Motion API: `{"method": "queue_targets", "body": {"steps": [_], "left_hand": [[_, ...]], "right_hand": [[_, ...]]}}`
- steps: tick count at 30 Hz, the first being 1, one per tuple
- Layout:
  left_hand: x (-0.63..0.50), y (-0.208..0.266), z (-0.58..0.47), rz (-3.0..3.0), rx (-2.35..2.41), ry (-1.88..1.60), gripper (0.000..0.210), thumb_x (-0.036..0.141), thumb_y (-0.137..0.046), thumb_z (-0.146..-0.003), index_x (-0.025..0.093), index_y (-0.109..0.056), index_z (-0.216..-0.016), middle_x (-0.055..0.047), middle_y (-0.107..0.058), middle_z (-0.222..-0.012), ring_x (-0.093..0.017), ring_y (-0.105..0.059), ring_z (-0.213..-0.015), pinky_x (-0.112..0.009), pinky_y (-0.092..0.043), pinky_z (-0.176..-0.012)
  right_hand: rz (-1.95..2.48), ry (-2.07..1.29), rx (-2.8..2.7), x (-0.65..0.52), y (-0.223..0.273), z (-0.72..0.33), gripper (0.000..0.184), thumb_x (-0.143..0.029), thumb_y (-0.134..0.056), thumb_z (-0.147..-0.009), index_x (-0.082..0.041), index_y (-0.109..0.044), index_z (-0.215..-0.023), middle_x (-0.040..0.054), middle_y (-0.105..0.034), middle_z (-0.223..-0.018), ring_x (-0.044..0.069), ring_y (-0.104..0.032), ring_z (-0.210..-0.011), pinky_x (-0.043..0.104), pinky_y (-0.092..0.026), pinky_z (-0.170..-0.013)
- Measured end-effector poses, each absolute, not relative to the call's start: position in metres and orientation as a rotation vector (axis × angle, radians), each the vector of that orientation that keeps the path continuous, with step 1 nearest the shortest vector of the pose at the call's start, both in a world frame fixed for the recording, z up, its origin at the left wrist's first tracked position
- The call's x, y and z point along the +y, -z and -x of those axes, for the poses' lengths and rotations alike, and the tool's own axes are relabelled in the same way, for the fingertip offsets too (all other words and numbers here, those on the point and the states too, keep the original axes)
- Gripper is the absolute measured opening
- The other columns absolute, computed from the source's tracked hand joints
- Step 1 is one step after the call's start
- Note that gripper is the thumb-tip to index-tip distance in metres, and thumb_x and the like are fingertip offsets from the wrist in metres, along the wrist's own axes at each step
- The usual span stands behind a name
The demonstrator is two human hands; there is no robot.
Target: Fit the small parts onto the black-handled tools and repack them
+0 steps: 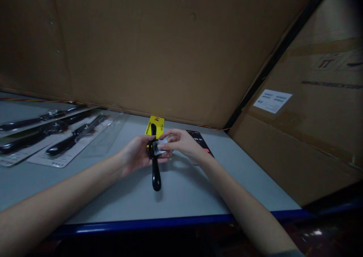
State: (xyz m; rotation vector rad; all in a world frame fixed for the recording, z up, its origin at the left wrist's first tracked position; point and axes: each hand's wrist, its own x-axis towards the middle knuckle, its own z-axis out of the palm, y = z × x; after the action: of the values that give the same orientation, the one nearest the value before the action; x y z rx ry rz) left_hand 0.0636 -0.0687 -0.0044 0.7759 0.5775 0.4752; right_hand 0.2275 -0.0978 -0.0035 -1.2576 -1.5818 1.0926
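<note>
A black two-handled tool that looks like a spokeshave (pixel 156 173) is held just above the table, its handles pointing away from and toward me. My left hand (pixel 138 154) is closed around its middle from the left side. From the right, my right hand (pixel 181 143) pinches a small, pale, shiny flat piece (pixel 159 146) against the tool's middle. Fingers partly cover that piece, and I cannot tell whether it is fixed to the tool. A yellow printed card (pixel 159 123) lies just behind the tool's far handle.
Several similar black tools in carded clear packs (pixel 65 141) lie on the left of the grey table (pixel 181 196). A phone (pixel 198 137) showing digits lies behind my right wrist. Cardboard (pixel 159 52) stands at the back, a labelled carton (pixel 306 136) at right. The front edge is blue.
</note>
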Motion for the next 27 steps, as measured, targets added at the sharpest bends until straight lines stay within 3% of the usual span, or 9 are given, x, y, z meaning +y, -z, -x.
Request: {"method": "queue_targets", "body": {"steps": [5, 10, 17, 27], "left_hand": [[-0.071, 0.005, -0.065, -0.752, 0.568, -0.545, 0.036, 0.022, -0.035, -0.083, 0.005, -0.043, -0.114, -0.013, -0.062, -0.087, -0.022, -0.064, -0.078, -0.039, -0.050, -0.079], [-0.073, 0.004, -0.064, -0.754, 0.548, -0.596, 0.031, 0.018, -0.037, -0.082, 0.005, -0.046, -0.109, -0.012, -0.061, -0.084, -0.020, -0.064, -0.069, -0.039, -0.051, -0.075], [-0.071, 0.005, -0.064, -0.732, 0.588, -0.627, 0.029, 0.013, -0.037, -0.081, 0.007, -0.045, -0.109, -0.011, -0.062, -0.084, -0.018, -0.063, -0.069, -0.038, -0.052, -0.073], [-0.068, 0.005, -0.063, -0.707, 0.532, -0.675, 0.031, 0.016, -0.033, -0.084, 0.005, -0.047, -0.110, -0.011, -0.061, -0.081, -0.017, -0.062, -0.063, -0.038, -0.052, -0.073]], "right_hand": [[1.284, -1.040, -1.520, -0.097, 0.011, -0.215, 0.034, -0.030, -0.070, -0.060, -0.017, -0.049, -0.084, -0.0077, -0.052, -0.047, 0.009, -0.054, -0.041, 0.019, -0.044, -0.041], [1.268, -0.930, -1.594, -0.099, 0.015, -0.211, 0.036, -0.035, -0.067, -0.065, -0.019, -0.045, -0.089, -0.0093, -0.050, -0.044, 0.007, -0.044, -0.033, 0.017, -0.034, -0.034], [1.298, -0.631, -1.723, -0.096, 0.021, -0.213, 0.035, -0.039, -0.062, -0.070, -0.021, -0.046, -0.095, -0.0112, -0.038, -0.046, 0.007, -0.039, -0.042, 0.017, -0.028, -0.040], [1.332, -0.505, -1.949, -0.099, 0.009, -0.225, 0.037, -0.042, -0.066, -0.065, -0.019, -0.055, -0.092, -0.0045, -0.045, -0.063, 0.009, -0.042, -0.056, 0.021, -0.030, -0.049]]}}
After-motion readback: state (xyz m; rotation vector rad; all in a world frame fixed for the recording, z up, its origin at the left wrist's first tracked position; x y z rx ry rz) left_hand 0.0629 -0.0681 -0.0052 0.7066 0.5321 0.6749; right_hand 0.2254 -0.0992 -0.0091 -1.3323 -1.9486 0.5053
